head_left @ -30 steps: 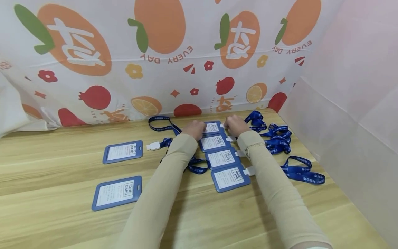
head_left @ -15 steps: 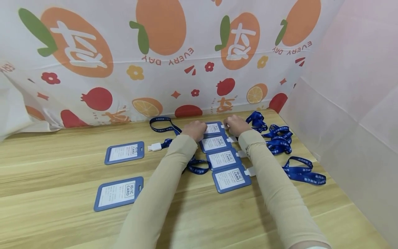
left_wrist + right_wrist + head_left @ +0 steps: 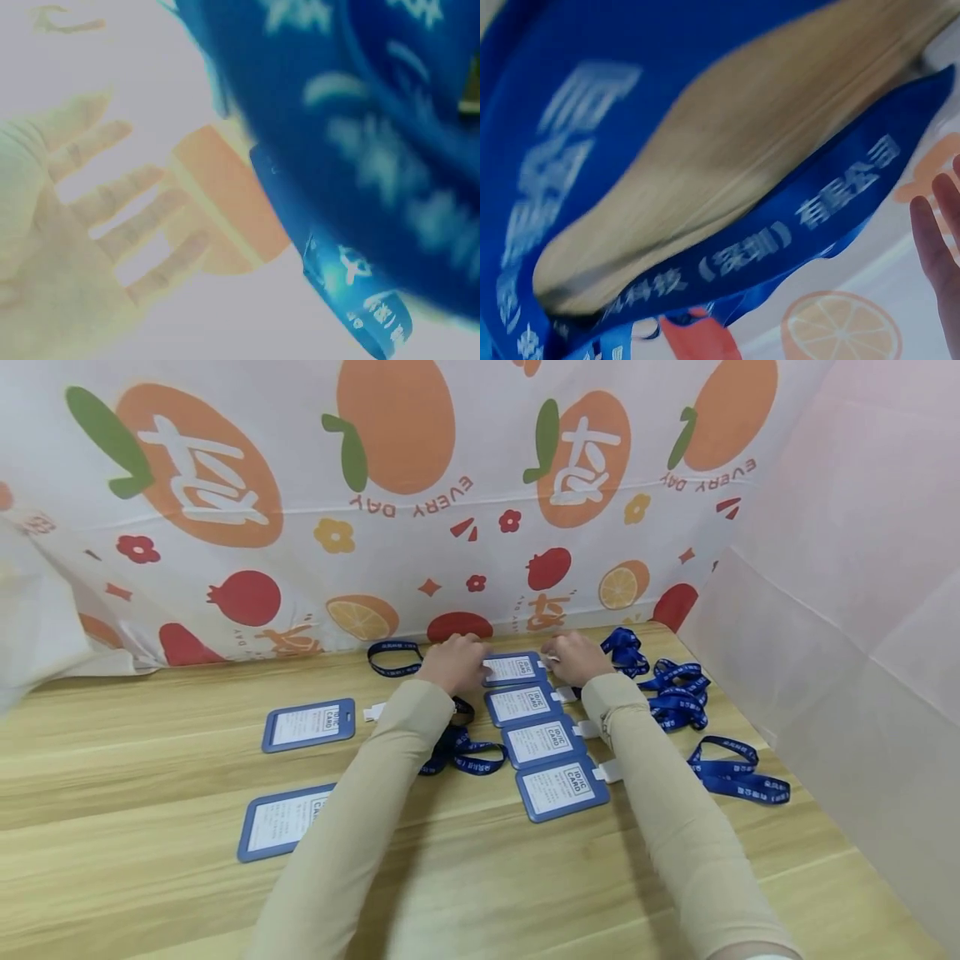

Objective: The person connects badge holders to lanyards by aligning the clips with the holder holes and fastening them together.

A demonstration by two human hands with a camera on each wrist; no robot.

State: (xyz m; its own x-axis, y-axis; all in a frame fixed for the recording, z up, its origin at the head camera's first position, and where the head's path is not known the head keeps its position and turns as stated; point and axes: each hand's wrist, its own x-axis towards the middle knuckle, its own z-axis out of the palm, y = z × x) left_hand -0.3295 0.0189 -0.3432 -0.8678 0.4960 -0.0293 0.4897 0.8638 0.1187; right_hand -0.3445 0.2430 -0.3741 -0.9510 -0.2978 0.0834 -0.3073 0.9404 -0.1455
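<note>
Blue-framed card holders (image 3: pixel 556 789) lie in a column, several of them, with white clips (image 3: pixel 609 771) at their right ends. My left hand (image 3: pixel 453 663) is just left of the topmost card holder (image 3: pixel 512 669), fingers near its left edge. In the left wrist view that hand (image 3: pixel 97 202) shows straight, spread fingers beside a blurred blue lanyard (image 3: pixel 352 150). My right hand (image 3: pixel 577 658) is at the topmost holder's right end, fingertips by its white clip (image 3: pixel 549 660). Straight fingers (image 3: pixel 934 247) show at the right wrist view's edge, past a blue printed lanyard (image 3: pixel 772 232).
Two separate card holders (image 3: pixel 309 725) lie on the left of the wooden table (image 3: pixel 480 877), one partly behind the left sleeve. Bundled lanyards (image 3: pixel 677 693) lie at right, another lanyard (image 3: pixel 476 758) between the arms. Fruit-print cloth (image 3: pixel 487 543) hangs behind; a pale wall (image 3: pixel 847 610) stands right.
My left hand has moved left off the topmost card holder, uncovering its left edge. My right hand has shifted slightly right and loosened. The lower left holder is now more covered by the sleeve.
</note>
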